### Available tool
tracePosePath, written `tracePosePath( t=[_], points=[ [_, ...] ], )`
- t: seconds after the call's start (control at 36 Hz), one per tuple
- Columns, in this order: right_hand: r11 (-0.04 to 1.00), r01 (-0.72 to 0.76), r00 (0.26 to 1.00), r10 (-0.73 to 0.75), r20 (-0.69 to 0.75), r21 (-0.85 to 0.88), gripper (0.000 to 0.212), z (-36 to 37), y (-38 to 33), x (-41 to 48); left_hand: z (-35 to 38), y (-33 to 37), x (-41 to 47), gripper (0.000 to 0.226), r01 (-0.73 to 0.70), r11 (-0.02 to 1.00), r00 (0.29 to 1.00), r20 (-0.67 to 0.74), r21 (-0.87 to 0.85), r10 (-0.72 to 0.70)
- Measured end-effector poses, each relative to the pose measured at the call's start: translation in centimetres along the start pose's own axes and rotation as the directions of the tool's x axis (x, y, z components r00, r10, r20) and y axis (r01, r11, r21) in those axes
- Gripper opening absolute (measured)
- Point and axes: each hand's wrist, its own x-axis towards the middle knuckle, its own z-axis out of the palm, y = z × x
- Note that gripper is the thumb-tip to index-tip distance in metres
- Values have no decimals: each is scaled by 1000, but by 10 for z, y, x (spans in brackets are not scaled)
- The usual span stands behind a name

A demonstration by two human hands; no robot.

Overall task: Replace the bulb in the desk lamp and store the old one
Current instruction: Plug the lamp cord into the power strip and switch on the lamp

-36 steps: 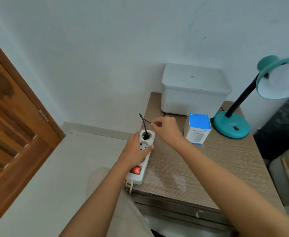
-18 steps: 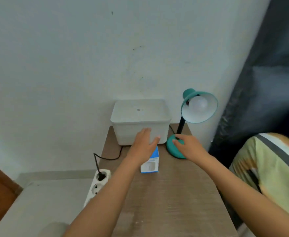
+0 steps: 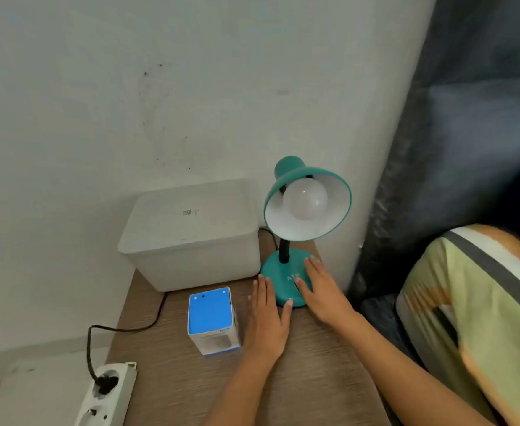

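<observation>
A teal desk lamp [image 3: 286,281] stands at the back right of the wooden table, its shade tilted toward me with a round white bulb [image 3: 305,198] in the socket. My right hand [image 3: 317,287] lies flat on the lamp's round base, fingers spread. My left hand [image 3: 268,321] rests open on the table against the base's left edge, thumb touching it. A blue and white bulb box [image 3: 211,321] stands just left of my left hand. A white lidded storage bin [image 3: 191,238] sits behind the box, against the wall.
The lamp's black cord [image 3: 123,329] runs from behind the bin to a white power strip [image 3: 108,395] at the table's left edge. The wooden table [image 3: 298,379] meets the wall. A dark curtain [image 3: 467,149] and a yellow-green pillow [image 3: 474,318] lie right.
My hands left the plug and power strip and moved to the lamp. The left hand dropped from above the blue box to the table beside the base; the right settled flat on the base.
</observation>
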Motion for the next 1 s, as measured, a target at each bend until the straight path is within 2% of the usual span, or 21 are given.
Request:
tracePosePath(
  t=[0.11,0.25,0.36,0.47,1.0],
  points=[
    [998,32,997,-35,-65,-57,61,18,14,11,16,-2,4,100,20,999,997,-80,-32,-23],
    [993,58,991,-70,-111,-106,59,31,26,15,22,-4,8,98,24,999,995,-96,25,-21],
    [995,59,994,-65,-84,-77,58,32,29,17,22,-5,6,87,29,996,995,-94,83,-22],
    [996,78,994,-80,-77,-33,58,30,27,14,24,-7,7,84,19,997,996,-87,76,-12],
    [998,49,994,-54,-91,-50,58,33,27,11,24,-8,8,79,11,998,995,-101,61,-5]
  ],
)
